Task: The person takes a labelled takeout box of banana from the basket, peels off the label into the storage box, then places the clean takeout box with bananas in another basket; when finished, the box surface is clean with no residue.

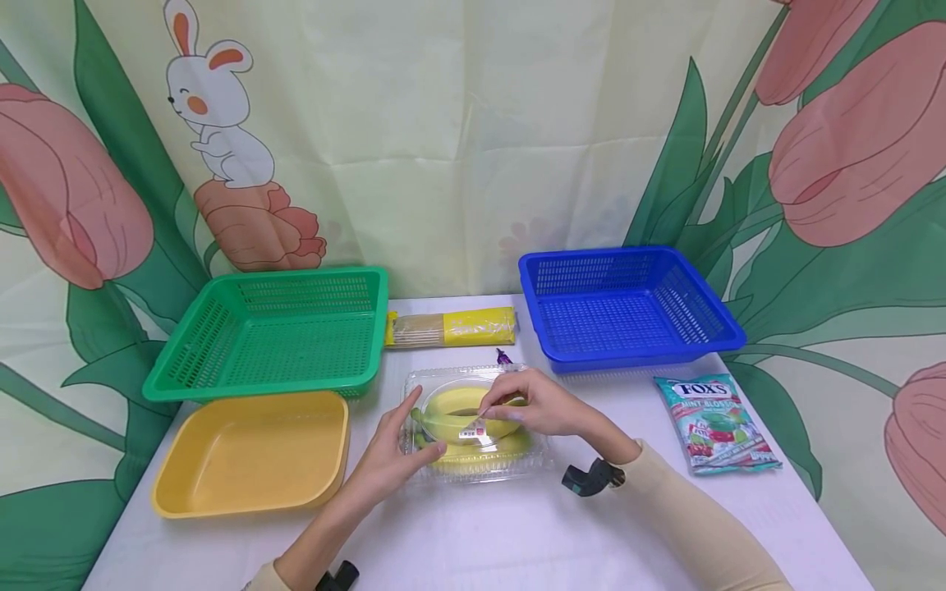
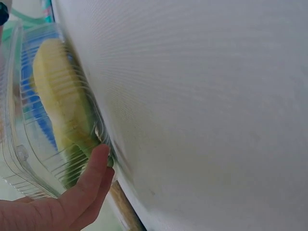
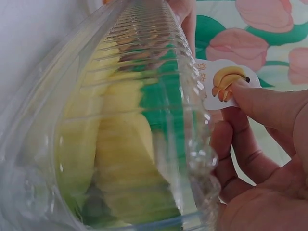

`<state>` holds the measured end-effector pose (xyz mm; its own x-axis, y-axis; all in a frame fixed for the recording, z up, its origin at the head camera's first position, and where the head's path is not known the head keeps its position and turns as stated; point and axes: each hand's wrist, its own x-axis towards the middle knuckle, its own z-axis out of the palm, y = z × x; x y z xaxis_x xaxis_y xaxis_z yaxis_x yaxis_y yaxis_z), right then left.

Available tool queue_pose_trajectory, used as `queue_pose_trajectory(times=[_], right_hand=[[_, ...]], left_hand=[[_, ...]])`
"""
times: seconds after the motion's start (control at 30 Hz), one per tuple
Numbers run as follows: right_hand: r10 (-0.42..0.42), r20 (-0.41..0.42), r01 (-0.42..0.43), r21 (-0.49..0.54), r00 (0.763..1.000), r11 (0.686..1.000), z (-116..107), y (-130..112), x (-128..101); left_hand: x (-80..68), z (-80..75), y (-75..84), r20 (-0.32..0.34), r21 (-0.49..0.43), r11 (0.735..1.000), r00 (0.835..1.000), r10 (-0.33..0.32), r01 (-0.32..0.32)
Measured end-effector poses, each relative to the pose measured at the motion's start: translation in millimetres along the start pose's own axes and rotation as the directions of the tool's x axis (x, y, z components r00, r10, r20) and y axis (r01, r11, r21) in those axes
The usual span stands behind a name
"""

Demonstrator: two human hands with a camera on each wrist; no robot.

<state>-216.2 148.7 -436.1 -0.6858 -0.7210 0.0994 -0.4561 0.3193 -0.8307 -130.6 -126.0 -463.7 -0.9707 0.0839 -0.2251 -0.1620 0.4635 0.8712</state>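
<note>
A clear plastic box (image 1: 517, 461) holding yellow bananas (image 1: 451, 406) lies in the middle of the white table. My left hand (image 1: 392, 460) braces its left side, fingers fairly straight along the wall and thumb resting on the lid. In the left wrist view a finger (image 2: 94, 171) touches the ribbed box (image 2: 29, 144) beside a banana (image 2: 55, 96). My right hand (image 1: 532, 402) reaches over the lid and pinches the white label (image 1: 473, 432). In the right wrist view the thumb (image 3: 269, 103) lies on the banana-printed label (image 3: 224, 84) at the edge of the box (image 3: 144, 62).
A green basket (image 1: 273, 328) and a yellow tray (image 1: 251, 451) sit to the left, a blue basket (image 1: 628, 304) at the back right. A yellow pack of sticks (image 1: 451, 327) lies behind the box, a Fox's candy bag (image 1: 713, 423) to the right, a small purple item (image 1: 504, 356) nearby.
</note>
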Motion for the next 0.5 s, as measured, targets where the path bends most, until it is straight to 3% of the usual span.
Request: queue_pose_trajectory(times=[0.5], right_hand=[[-0.010,0.045,0.006,0.089,0.999,0.996,-5.7,5.5,-1.8]], left_hand=[[1.5,1.4,-2.1,-0.004,-0.006,1.000,1.000,0.003,-0.003]])
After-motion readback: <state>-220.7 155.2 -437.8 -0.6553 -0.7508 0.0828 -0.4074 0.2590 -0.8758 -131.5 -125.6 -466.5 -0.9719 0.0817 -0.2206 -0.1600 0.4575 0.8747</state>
